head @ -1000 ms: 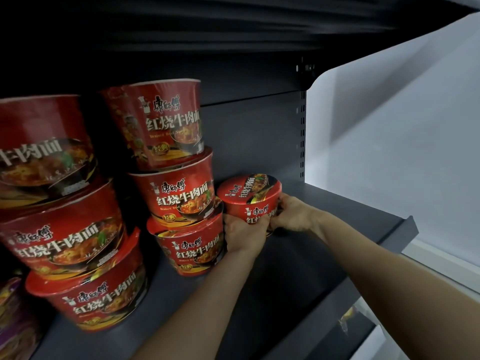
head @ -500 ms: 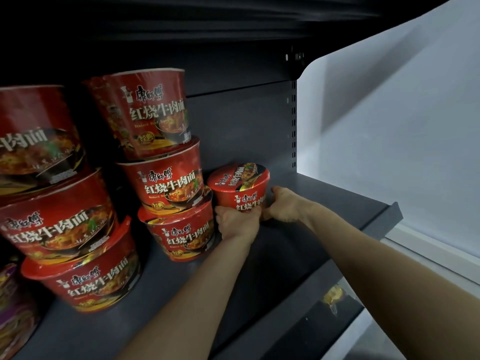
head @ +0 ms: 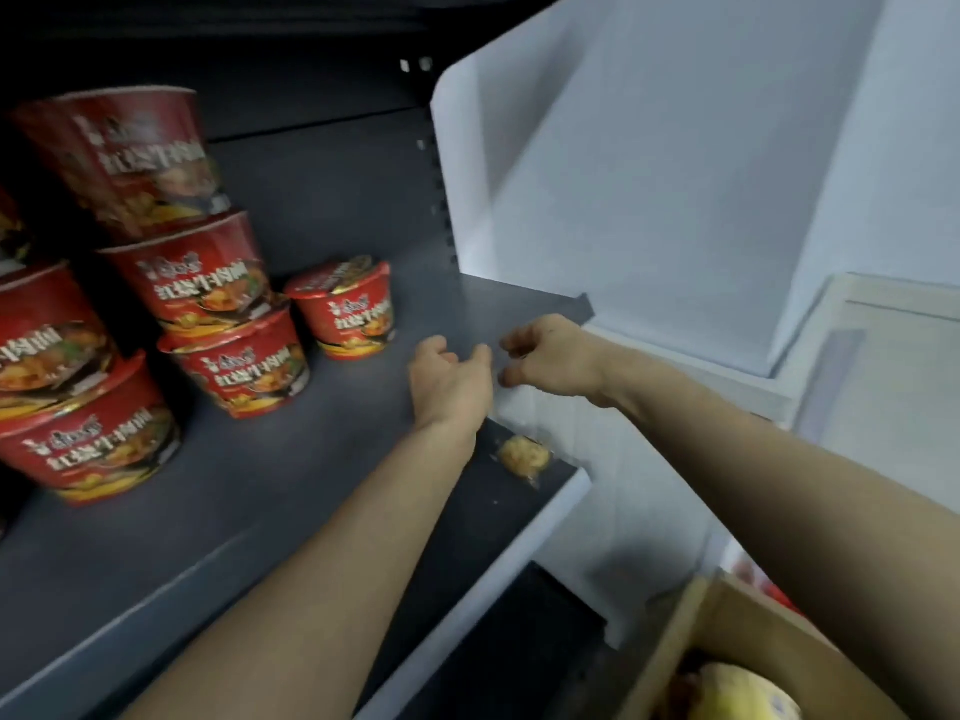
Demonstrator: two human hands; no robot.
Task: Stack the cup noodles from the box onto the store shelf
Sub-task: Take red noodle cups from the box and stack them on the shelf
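Cup noodles (head: pixel 192 272) in red tubs fill the left part of the dark shelf (head: pixel 270 501). At the far-left edge stands a front stack (head: pixel 78 407), partly cut off by the frame. To its right and further back is a three-high stack (head: pixel 236 363) whose top tub leans. Just beside that stack's bottom tub, near the back wall, a single cup (head: pixel 345 309) stands upright with its lid on; the blur hides whether the two touch.

A cardboard box (head: pixel 670 646) sits at the bottom-right corner of the view, below shelf level and partly covered by the right forearm. In it lies a yellow packet (head: pixel 737 693), and something red shows at its far side, too blurred to name.

From the single cup rightward the shelf surface is bare up to its right end, where a white side panel (head: pixel 623 200) closes it off. The strip along the front edge is also bare. A lower shelf (head: pixel 550 475) juts out beneath, with a small wrapped snack (head: pixel 522 454) near its right corner.

Both hands hover over the shelf's right front part, to the right of the single cup and apart from it. The left hand (head: pixel 449 379) is the nearer one, its fingers relaxed and gripping nothing. The right hand (head: pixel 550 356) is just beside it near the shelf's right end, its fingers loosely curled around nothing.
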